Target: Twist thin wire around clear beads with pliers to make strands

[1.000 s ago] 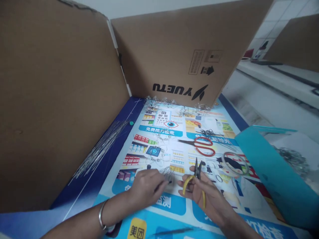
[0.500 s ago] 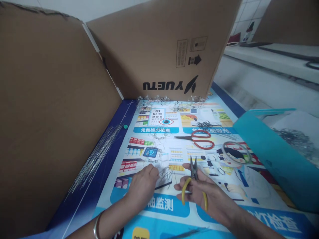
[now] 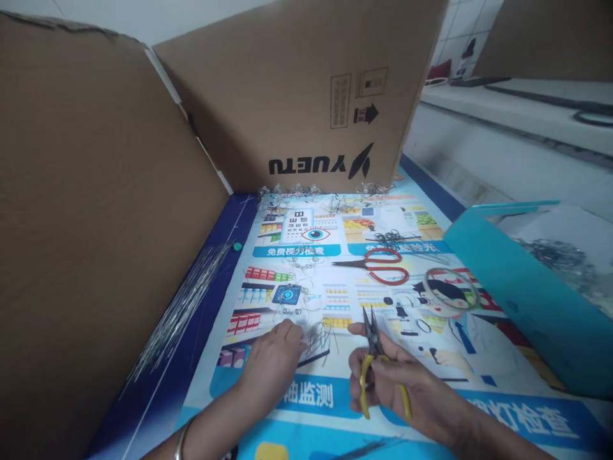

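My right hand (image 3: pixel 400 380) is wrapped round yellow-handled pliers (image 3: pixel 373 338), whose narrow jaws point away from me and stand slightly apart. My left hand (image 3: pixel 275 358) lies low over the printed mat, its fingers bent together at the edge of a small bunch of thin wires (image 3: pixel 320 338); whatever its fingertips hold is too small to make out. Just beyond the left hand are clear beads on fine wire (image 3: pixel 290 312). Red-handled scissors (image 3: pixel 383 265) lie farther back, blades pointing left.
Cardboard panels (image 3: pixel 287 96) stand at the left and back. Straight wires (image 3: pixel 186 306) lie along the left. At right are a wire coil (image 3: pixel 450 289) and a teal box (image 3: pixel 522 287) with wire pieces. Beaded pieces (image 3: pixel 287 191) line the back panel; dark wires (image 3: pixel 368 447) lie in front.
The pliers have tilted and moved slightly down, and the fingers of my right hand have curled closer round the handles. My left hand has barely moved. The whole view has shifted a little.
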Demonstrator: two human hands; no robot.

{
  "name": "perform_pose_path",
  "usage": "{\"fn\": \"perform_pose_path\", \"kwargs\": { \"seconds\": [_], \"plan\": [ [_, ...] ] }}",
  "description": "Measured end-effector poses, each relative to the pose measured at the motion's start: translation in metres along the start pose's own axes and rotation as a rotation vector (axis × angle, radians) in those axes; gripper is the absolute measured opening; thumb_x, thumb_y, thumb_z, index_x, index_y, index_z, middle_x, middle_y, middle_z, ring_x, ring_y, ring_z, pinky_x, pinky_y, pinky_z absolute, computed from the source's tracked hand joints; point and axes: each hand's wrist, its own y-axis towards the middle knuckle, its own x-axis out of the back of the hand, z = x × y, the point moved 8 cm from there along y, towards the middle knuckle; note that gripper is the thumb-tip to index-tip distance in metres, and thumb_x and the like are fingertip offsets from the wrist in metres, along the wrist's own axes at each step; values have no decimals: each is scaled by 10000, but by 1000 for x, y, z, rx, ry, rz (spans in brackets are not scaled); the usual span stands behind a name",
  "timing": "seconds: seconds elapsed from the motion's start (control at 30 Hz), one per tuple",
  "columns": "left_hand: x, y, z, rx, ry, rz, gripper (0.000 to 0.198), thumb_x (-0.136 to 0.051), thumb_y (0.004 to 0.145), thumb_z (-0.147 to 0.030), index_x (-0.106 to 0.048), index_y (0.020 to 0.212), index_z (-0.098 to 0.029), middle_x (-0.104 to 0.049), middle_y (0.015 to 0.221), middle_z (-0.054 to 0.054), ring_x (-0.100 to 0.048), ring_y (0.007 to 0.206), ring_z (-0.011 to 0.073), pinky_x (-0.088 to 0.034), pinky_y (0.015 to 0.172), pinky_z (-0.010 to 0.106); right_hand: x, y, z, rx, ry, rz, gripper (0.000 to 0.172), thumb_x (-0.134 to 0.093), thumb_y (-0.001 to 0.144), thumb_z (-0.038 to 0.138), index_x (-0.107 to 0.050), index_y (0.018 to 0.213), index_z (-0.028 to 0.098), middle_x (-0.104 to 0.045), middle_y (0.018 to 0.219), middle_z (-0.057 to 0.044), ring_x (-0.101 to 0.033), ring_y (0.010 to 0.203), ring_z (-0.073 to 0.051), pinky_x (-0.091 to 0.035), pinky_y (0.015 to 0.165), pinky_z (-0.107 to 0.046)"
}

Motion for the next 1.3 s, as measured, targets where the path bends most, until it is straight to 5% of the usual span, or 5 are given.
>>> {"fn": "perform_pose_path", "kwargs": {
  "seconds": [0.43, 0.8, 1.0, 1.3],
  "plan": [
    [-4, -6, -6, -18, 53, 20, 231, -312, 787, -18, -502, 826, -143, -549, 806, 88, -515, 670, 206, -370, 579, 306, -4, -1, -4, -29, -29, 84, 273, -476, 834, 209, -509, 1103, 239, -552, 858, -45, -603, 745, -224, -436, 671, -412],
    [3, -11, -3, -62, -211, 22, 223, -366, 824, -100, -531, 947, -185, -605, 843, 60, -565, 744, 213, -359, 613, 286, -5, -3, -2, -37, -119, 89, 208, -545, 778, 200, -544, 979, 149, -583, 865, -87, -588, 779, -207, -391, 740, -359],
    [24, -13, 7, -37, -323, 28, 153, -417, 837, -161, -541, 920, -194, -614, 838, 46, -582, 765, 197, -386, 624, 265, -5, -6, -6, -81, -166, 57, 228, -586, 757, 227, -526, 968, 164, -584, 845, -71, -584, 762, -207, -415, 729, -401],
    [58, -10, 3, -60, -706, -331, 84, -463, 846, -189, -538, 811, -176, -572, 773, 23, -527, 724, 138, -398, 650, 235, -3, 10, 31, 81, -681, -223, 230, -592, 774, 389, -519, 770, 170, -589, 577, -9, -505, 542, -121, -359, 522, -243]
  ]
}}
